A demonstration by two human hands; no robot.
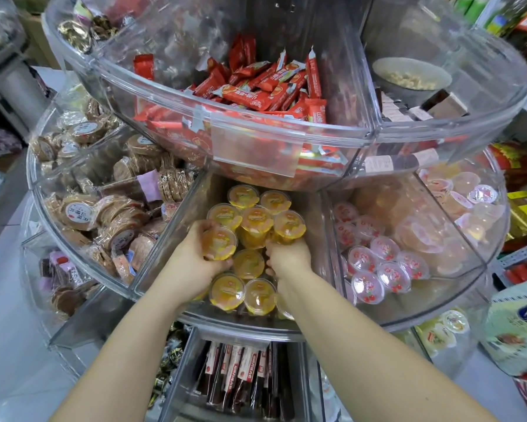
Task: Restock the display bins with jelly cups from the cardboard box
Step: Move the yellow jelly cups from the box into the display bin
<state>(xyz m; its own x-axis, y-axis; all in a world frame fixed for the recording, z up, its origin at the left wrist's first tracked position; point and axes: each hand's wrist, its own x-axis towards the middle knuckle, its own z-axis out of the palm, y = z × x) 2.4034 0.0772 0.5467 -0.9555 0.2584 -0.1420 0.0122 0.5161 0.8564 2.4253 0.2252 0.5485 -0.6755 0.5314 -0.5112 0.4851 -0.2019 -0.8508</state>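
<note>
Both my hands are inside the orange jelly bin (176,233). My left hand (195,257) is closed around one orange jelly cup (219,243); my right hand (288,257) presses on cups beside it, grip unclear. Cardboard box not in view.

Risk: the cups are heaped loosely, so a nudge could tip some over the bin's front rim.

Writing: cup lids unreadable; red packets (256,99) above the bin carry Chinese characters.

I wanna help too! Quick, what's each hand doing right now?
Left hand: fingers closed around an orange jelly cup.
Right hand: down among the orange cups in the bin; fingers curled, but what it grips cannot be told.
</note>
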